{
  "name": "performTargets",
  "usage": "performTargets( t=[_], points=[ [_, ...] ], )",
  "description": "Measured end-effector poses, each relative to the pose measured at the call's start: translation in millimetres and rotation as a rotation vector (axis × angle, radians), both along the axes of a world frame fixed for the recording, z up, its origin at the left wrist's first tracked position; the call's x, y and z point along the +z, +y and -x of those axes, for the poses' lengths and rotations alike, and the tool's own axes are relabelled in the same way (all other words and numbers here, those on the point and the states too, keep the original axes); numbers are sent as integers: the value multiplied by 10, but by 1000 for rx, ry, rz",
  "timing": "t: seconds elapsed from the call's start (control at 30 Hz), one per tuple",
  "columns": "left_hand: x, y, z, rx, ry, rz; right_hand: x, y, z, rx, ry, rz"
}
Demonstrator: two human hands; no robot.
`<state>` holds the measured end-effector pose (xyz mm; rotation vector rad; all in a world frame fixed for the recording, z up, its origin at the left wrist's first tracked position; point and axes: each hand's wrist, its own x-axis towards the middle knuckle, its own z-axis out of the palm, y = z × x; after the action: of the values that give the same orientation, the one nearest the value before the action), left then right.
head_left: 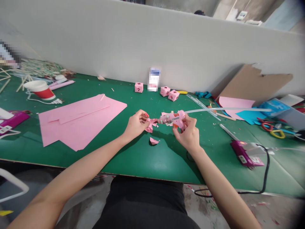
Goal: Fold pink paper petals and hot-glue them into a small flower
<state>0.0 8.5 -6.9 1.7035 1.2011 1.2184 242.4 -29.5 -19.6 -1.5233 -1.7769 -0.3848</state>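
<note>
A person works with a glue gun (169,118) at a green table (140,163), the right hand (189,133) wrapped around its handle. The left hand (135,126) pinches a folded piece of pink paper (149,127) between thumb and fingers, the paper jutting past the fingertips toward the gun's nozzle; whether the two touch cannot be told. A long glue stick (228,110) extends from the gun's back. A loose pink scrap (153,141) lies just nearer the person, below the pinched paper, while pink sheets (88,130) spread to the left.
</note>
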Motion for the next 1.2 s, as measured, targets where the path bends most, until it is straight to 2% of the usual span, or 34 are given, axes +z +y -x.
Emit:
performTargets(
  t=[0.23, 0.9, 1.2],
  points=[
    [23, -19, -9, -10, -16, 27, 3, 6, -9, -19, -59, 20],
    [29, -23, -14, -24, -4, 48, 22, 11, 1, -33, 39, 66],
    [23, -23, -5, -24, -11, 23, 41, -2, 3, 3, 12, 112]
  ],
)
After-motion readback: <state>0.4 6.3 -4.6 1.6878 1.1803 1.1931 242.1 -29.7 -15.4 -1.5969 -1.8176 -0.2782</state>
